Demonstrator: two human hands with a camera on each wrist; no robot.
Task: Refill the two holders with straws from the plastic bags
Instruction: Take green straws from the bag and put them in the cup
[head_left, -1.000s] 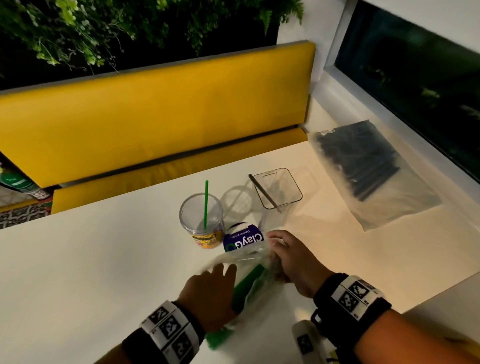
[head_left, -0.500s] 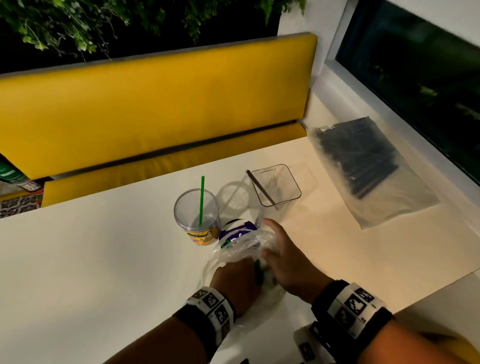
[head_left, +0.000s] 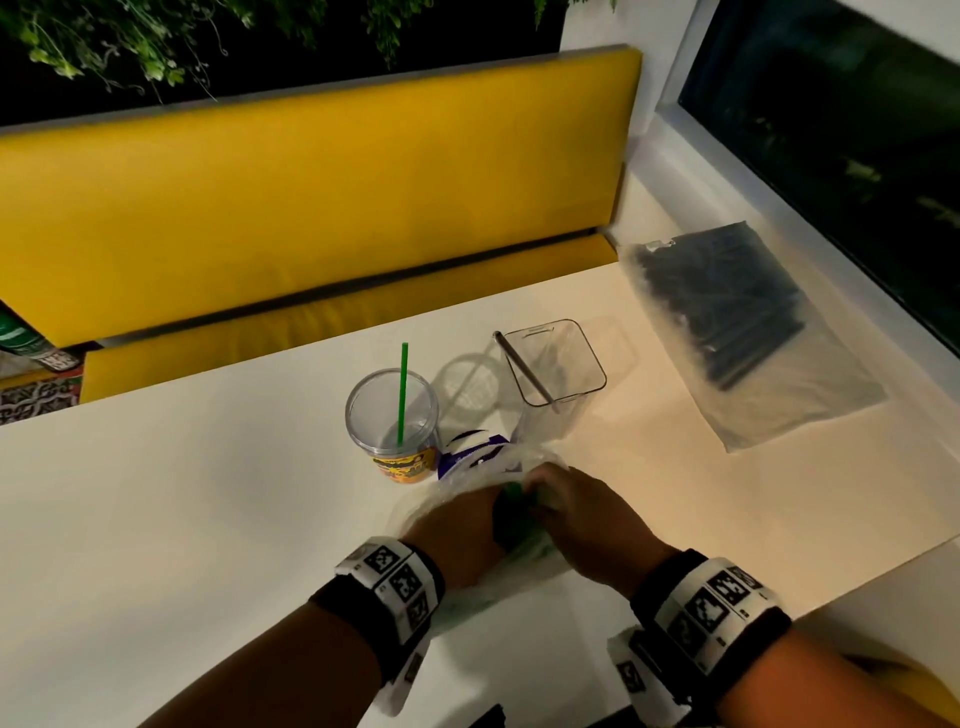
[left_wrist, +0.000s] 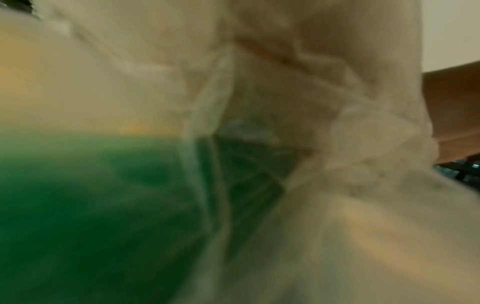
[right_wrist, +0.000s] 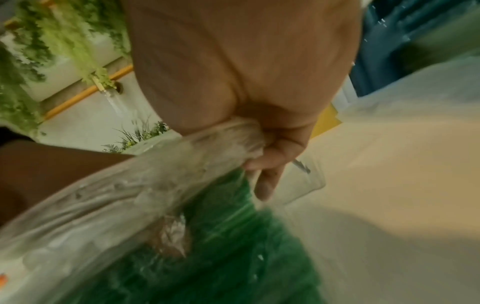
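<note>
A clear plastic bag (head_left: 480, 590) of green straws (head_left: 511, 517) lies on the white table (head_left: 182, 519) in front of me. My left hand (head_left: 467, 519) is pushed into the bag's mouth. Its fingers curl down round the straw bundle, and their tips are hidden. My right hand (head_left: 582, 509) grips the bunched bag edge (right_wrist: 228, 135) in a fist (right_wrist: 262, 164). Just beyond stand a round clear cup (head_left: 392, 410) with one green straw and a square clear holder (head_left: 553, 364) with one dark straw. The left wrist view is a blur of plastic (left_wrist: 285, 82) and green straws (left_wrist: 78, 195).
A second clear bag of black straws (head_left: 727, 317) lies at the table's far right, by the window ledge. A purple and white tub (head_left: 470, 452) stands between the cup and my hands. A yellow bench (head_left: 311, 208) runs behind the table.
My left hand moved from lying flat on the bag into its mouth and over the green straws. My right hand kept hold of the bag's edge and bunched it tighter.
</note>
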